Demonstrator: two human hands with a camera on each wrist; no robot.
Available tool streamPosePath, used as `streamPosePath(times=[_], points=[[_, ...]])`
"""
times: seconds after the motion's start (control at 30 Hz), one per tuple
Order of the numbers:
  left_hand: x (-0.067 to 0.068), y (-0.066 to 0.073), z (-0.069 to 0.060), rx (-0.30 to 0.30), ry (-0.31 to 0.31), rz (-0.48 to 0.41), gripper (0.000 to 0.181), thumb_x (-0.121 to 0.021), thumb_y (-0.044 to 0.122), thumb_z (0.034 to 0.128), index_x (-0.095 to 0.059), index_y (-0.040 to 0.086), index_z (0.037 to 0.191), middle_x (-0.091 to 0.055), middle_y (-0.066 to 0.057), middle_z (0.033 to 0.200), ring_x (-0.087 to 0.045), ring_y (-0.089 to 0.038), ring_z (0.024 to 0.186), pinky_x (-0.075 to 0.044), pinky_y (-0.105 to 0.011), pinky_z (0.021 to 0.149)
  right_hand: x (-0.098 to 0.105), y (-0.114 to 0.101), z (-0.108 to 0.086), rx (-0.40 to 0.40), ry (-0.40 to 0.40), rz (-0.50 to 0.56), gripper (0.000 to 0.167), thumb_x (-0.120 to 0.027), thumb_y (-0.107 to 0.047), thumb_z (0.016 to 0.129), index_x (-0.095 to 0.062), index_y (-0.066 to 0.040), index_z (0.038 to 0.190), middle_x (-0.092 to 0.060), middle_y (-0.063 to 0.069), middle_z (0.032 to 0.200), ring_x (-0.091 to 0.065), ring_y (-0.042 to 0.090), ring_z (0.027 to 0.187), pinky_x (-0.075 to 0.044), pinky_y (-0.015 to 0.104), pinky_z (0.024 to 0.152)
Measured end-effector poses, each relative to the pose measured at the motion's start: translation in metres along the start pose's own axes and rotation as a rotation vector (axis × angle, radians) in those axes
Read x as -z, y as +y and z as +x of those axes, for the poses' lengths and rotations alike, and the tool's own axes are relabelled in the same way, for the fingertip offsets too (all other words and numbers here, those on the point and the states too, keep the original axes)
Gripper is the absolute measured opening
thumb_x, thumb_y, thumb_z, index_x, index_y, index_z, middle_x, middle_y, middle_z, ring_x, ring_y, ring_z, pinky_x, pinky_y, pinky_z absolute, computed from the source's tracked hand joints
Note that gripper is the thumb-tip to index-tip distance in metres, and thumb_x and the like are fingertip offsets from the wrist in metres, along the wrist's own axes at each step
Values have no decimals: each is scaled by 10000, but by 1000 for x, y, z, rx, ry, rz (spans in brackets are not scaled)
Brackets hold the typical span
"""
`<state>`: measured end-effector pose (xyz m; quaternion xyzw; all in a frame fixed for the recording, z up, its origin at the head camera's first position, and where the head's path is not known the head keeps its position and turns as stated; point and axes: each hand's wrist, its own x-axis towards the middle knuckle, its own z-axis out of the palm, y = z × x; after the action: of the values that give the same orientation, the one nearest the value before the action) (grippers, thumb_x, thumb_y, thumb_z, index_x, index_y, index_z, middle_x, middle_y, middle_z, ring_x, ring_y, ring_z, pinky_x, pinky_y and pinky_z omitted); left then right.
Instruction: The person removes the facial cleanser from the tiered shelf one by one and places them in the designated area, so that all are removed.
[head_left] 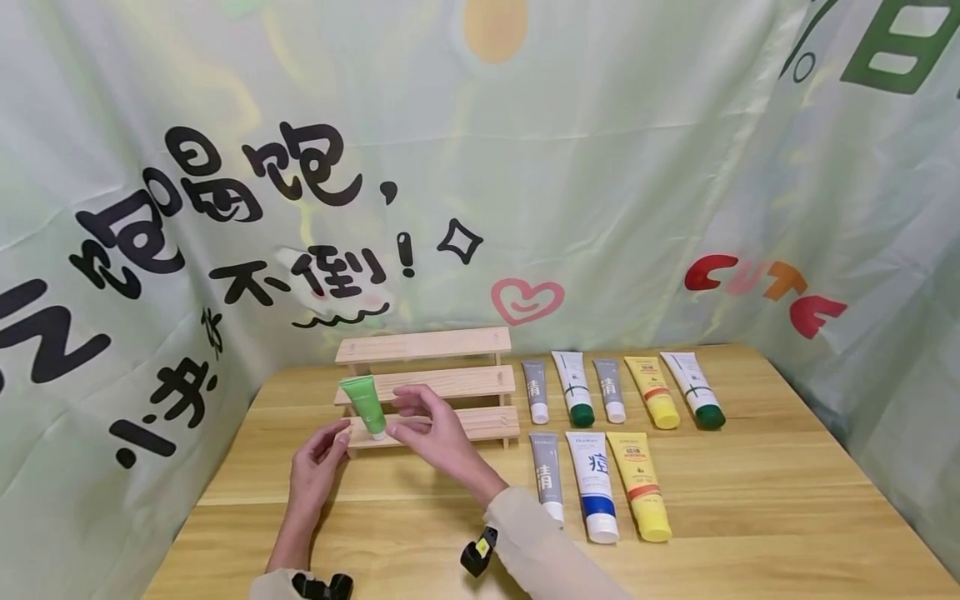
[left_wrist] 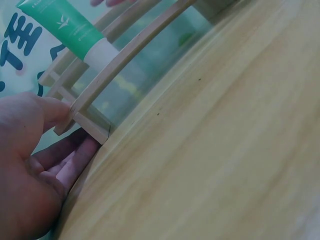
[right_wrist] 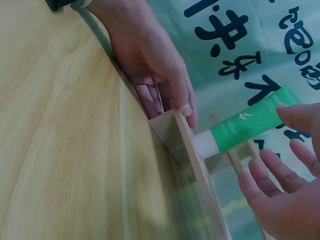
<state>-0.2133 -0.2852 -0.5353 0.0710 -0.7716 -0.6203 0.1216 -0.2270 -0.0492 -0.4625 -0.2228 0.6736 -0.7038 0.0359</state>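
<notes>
A green tube (head_left: pixel 364 402) stands on its white cap, leaning slightly, on the lowest step of a three-step wooden rack (head_left: pixel 442 382). My left hand (head_left: pixel 318 467) grips the left end of that step. In the left wrist view, the thumb (left_wrist: pixel 56 111) lies on the step's end and the fingers are lower, by its support. To the right of the tube is my right hand (head_left: pixel 438 433), its thumb and fingers spread apart. The right wrist view has the thumb (right_wrist: pixel 300 117) overlapping the tube's upper end; whether they touch I cannot tell. Nothing is pinched in that hand.
Right of the rack, several tubes lie in two rows: grey ones (head_left: pixel 547 467), white ones with green caps (head_left: pixel 573 387), yellow ones (head_left: pixel 640 487) and a white-and-blue one (head_left: pixel 592 487). A printed cloth (head_left: pixel 600 208) hangs behind the wooden table (head_left: pixel 765 500).
</notes>
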Motion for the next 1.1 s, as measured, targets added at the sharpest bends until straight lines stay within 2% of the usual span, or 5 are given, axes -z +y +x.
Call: streamPosePath(times=[0.17, 0.3, 0.5, 0.73, 1.1], points=[[1, 0, 0, 8, -7, -13, 379, -630, 219, 1042, -630, 17, 1363, -603, -173, 1391, -623, -88, 1002, -552, -140, 834, -10, 7, 8, -8, 2, 29, 472, -749, -34, 928, -570, -9, 1364, -616, 213, 1326, -565, 419, 1239, -484, 511, 1076], [1, 1, 1, 9, -12, -5, 379, -623, 233, 1046, -629, 23, 1362, -600, -172, 1390, -608, -25, 996, -548, -137, 843, -17, 13, 13, -24, 13, 8, 453, -761, -73, 929, -586, -25, 1344, -660, 141, 1271, -608, 361, 1201, -517, 452, 1048], [1, 0, 1, -16, -1, -11, 358, -626, 212, 1045, -646, 6, 1336, -615, -202, 1350, -618, -28, 957, -559, -153, 829, -26, 24, 18, -45, 24, -19, 419, -763, -72, 929, -601, -66, 1316, -668, 80, 1218, -642, 230, 1126, -547, 299, 969], [0, 1, 1, -23, -1, -17, 357, -613, 201, 1051, -638, -8, 1339, -606, -217, 1351, -622, -51, 948, -566, -165, 824, -34, 27, 23, -28, 65, -30, 386, -749, -44, 932, -606, -36, 1291, -671, 106, 1163, -650, 208, 1076, -556, 252, 930], [0, 1, 1, -17, 2, -23, 352, -625, 192, 1045, -644, -8, 1334, -613, -214, 1341, -632, -59, 941, -568, -166, 815, -37, 27, 24, -20, 78, -84, 303, -739, -71, 948, -626, -56, 1229, -664, 52, 1104, -653, 157, 1016, -567, 226, 878]])
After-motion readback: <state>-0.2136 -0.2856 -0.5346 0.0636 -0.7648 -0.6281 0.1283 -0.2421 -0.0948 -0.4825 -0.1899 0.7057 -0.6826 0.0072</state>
